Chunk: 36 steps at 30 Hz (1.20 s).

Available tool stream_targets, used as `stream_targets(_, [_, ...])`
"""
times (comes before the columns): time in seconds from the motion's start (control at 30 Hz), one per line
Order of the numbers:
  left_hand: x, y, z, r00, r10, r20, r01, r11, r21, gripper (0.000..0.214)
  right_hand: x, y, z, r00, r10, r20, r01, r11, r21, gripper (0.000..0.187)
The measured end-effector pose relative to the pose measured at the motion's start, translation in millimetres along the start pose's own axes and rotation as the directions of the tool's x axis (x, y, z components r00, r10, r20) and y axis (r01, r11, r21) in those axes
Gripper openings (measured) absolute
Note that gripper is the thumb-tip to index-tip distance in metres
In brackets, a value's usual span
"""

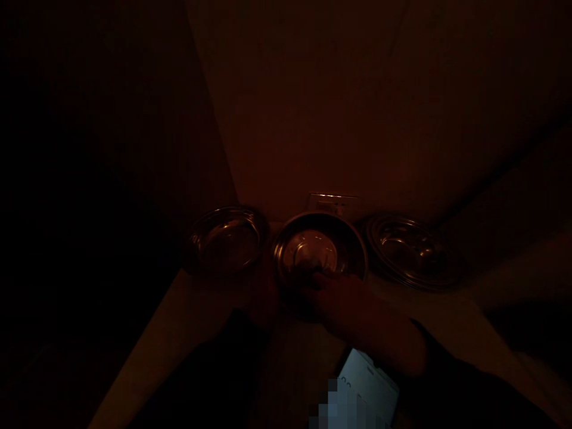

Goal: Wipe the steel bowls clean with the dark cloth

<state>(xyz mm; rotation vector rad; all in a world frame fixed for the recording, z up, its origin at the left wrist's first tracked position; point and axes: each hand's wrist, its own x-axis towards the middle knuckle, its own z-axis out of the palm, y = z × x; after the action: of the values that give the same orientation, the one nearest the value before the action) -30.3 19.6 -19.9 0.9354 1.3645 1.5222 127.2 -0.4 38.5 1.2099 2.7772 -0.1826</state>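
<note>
The light is very dim and reddish. A round metal bowl (363,253) stands in the middle of the table, its inside catching a weak shine. My right hand (333,295) reaches over the near rim into it, the fingers bent downward and closed. Whatever lies under those fingertips is lost in shadow. Close to the bowl's left side is my left hand (263,298), barely visible; its fingers are too dark to make out, and I cannot tell whether it grips the rim.
A shiny metal dish (227,247) stands at the left, and several stacked metal plates (411,253) at the right. A lit phone (370,387) lies below my right forearm on the pale table (152,351). Behind the bowl is a wall socket plate (333,204).
</note>
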Motion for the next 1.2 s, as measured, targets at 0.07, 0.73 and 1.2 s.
stream_targets(0.07, [2, -1, 0.6, 0.999, -0.016, -0.038, 0.017, 1.000, 0.016, 0.023, 8, -1, 5, 0.997, -0.027, -0.072, 0.029, 0.999, 0.036, 0.031])
stream_targets(0.73, [0, 20, 6.9, 0.998, -0.055, -0.044, 0.058, 0.996, 0.065, 0.024, 11, 3, 5, 0.993, 0.047, -0.109, -0.048, 0.999, -0.007, 0.037])
stream_targets(1.2, [0, 14, 5.7, 0.998, -0.065, -0.014, 0.065, 0.998, 0.014, 0.031, 7, 3, 0, 0.989, 0.139, -0.039, -0.143, 0.985, -0.094, 0.032])
